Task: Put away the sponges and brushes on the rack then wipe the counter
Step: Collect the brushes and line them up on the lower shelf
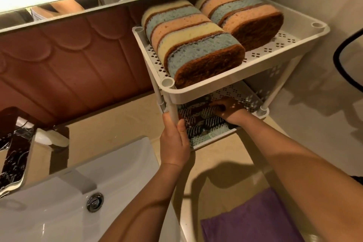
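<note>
Two sponge rows crowd the rack above the right hand.

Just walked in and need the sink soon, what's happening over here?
A person is loading a white two-tier rack on the counter. The left grip holds its front post; the right grip reaches among brushes on the lower shelf, though whether it holds one is unclear. Sponges stand in two rows on top. A purple cloth lies on the counter; wiping looks not yet started.
</note>
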The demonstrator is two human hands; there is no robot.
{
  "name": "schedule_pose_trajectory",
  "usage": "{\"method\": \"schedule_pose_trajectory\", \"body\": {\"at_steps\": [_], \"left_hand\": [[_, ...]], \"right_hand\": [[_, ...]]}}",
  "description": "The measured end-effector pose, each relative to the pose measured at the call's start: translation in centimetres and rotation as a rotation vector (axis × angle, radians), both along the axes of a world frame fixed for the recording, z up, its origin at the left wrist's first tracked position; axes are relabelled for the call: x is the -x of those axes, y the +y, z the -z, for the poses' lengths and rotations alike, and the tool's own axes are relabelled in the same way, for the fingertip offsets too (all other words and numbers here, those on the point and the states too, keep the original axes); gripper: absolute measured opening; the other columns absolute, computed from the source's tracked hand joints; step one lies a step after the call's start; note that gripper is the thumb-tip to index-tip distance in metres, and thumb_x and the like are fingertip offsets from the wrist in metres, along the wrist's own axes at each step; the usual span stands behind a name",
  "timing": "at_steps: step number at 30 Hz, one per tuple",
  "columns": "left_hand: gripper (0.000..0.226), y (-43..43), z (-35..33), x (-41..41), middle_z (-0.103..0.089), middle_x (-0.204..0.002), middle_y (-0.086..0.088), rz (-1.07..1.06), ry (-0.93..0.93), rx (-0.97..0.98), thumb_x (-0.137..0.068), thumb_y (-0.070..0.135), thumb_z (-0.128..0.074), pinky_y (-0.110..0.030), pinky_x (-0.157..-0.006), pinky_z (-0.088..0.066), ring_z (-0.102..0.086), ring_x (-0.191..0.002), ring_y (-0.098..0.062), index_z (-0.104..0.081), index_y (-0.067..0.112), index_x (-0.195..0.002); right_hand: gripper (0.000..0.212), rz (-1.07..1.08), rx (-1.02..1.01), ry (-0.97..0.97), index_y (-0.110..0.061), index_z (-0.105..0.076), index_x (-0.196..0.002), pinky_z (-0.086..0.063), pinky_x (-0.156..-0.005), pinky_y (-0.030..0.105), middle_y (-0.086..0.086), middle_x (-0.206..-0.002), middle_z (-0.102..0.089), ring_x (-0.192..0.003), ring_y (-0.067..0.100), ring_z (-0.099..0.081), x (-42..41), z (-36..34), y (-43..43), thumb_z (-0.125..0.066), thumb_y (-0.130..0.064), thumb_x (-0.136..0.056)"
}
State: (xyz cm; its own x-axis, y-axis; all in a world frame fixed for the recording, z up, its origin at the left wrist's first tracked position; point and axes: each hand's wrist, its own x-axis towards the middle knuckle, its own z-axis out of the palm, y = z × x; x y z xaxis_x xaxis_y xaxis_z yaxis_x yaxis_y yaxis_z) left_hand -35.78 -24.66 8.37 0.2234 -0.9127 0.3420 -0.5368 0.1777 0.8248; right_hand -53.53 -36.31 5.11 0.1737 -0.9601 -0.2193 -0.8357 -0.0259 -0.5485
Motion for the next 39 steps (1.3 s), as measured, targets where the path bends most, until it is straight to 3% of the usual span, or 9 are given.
{"method": "schedule_pose_trajectory", "body": {"at_steps": [9,13,15,17,19,21,25,30,39], "left_hand": [[0.042,0.6,-0.6,0.0,-0.05,-0.079,-0.002,0.029,0.0,-0.051,-0.091,0.034,-0.026,-0.027,-0.05,-0.033,-0.046,-0.061,-0.005,-0.035,0.002,-0.116],[0.026,1.1,-1.5,-0.2,-0.057,-0.095,-0.005,0.072,0.019,-0.099,-0.1,0.026,-0.03,-0.018,-0.054,-0.039,-0.055,-0.074,-0.013,-0.034,0.008,-0.119],[0.024,1.3,-1.8,-0.7,-0.057,-0.102,-0.004,0.121,0.019,-0.129,-0.1,0.025,-0.032,-0.017,-0.061,-0.044,-0.058,-0.086,-0.016,-0.033,0.012,-0.12],[0.028,1.7,-1.9,-1.4,-0.056,-0.114,-0.004,0.178,-0.053,-0.198,-0.099,0.029,-0.036,-0.029,-0.078,-0.05,-0.056,-0.101,-0.02,-0.035,0.014,-0.123],[0.04,2.9,-1.9,-2.7,-0.05,-0.131,-0.004,0.197,-0.15,-0.309,-0.097,0.034,-0.04,-0.041,-0.098,-0.044,-0.049,-0.118,-0.021,-0.034,0.018,-0.134],[0.046,4.5,-2.3,-3.9,-0.043,-0.141,-0.004,0.223,-0.188,-0.415,-0.098,0.032,-0.041,-0.037,-0.106,-0.037,-0.043,-0.127,-0.02,-0.032,0.016,-0.14],[0.036,8.3,-3.3,-7.3,-0.051,-0.132,-0.01,0.371,-0.2,-0.558,-0.098,0.027,-0.041,-0.022,-0.091,-0.037,-0.05,-0.114,-0.017,-0.045,0.01,-0.13],[0.029,12.5,-4.4,-12.6,-0.057,-0.123,-0.005,0.48,-0.237,-0.696,-0.098,0.027,-0.042,-0.026,-0.09,-0.041,-0.054,-0.108,-0.019,-0.054,0.012,-0.12],[0.024,21.2,-4.4,-25.5,-0.057,-0.115,0.001,0.159,-0.068,-0.746,-0.097,0.03,-0.044,-0.023,-0.086,-0.042,-0.054,-0.105,-0.015,-0.055,0.018,-0.115]], "right_hand": [[0.035,0.117,0.098,-0.126,-0.022,-0.06,-0.121,-0.046,-0.097,0.044,0.01,-0.119,-0.063,-0.111,0.03,-0.057,0.1,-1.9,4.6,-0.054,-0.011,-0.089],[0.028,0.074,0.075,-0.226,-0.016,-0.061,-0.119,-0.044,-0.094,0.029,0.0,-0.116,-0.06,-0.11,0.015,-0.054,-0.4,-4.0,8.6,-0.054,-0.012,-0.092],[0.025,0.027,0.059,-0.282,-0.014,-0.063,-0.114,-0.042,-0.086,0.022,0.001,-0.112,-0.062,-0.105,0.014,-0.056,-0.9,-4.9,10.6,-0.053,-0.009,-0.092],[0.022,-0.01,0.034,-0.329,-0.015,-0.064,-0.111,-0.044,-0.078,0.018,0.0,-0.104,-0.064,-0.098,0.014,-0.058,-1.3,-5.9,12.2,-0.053,-0.011,-0.092],[0.02,-0.036,0.012,-0.343,-0.018,-0.064,-0.109,-0.045,-0.075,0.015,-0.003,-0.099,-0.064,-0.093,0.012,-0.059,-2.0,-7.0,13.8,-0.054,-0.014,-0.093],[0.02,-0.065,-0.005,-0.346,-0.02,-0.064,-0.11,-0.046,-0.077,0.016,-0.006,-0.098,-0.064,-0.094,0.008,-0.058,-2.8,-7.8,15.1,-0.054,-0.016,-0.093],[0.02,-0.133,-0.065,-0.346,-0.023,-0.064,-0.109,-0.048,-0.08,0.021,-0.004,-0.098,-0.065,-0.093,0.01,-0.06,-5.4,-8.8,17.6,-0.055,-0.016,-0.092],[0.022,-0.239,-0.137,-0.329,-0.019,-0.064,-0.111,-0.048,-0.077,0.016,0.002,-0.098,-0.067,-0.092,0.012,-0.062,-10.6,-8.5,20.6,-0.055,-0.015,-0.091],[0.016,-0.465,-0.301,-0.336,-0.025,-0.063,-0.104,-0.046,-0.075,0.02,-0.004,-0.089,-0.064,-0.086,0.014,-0.061,-22.8,-6.4,24.9,-0.055,-0.019,-0.091]]}}
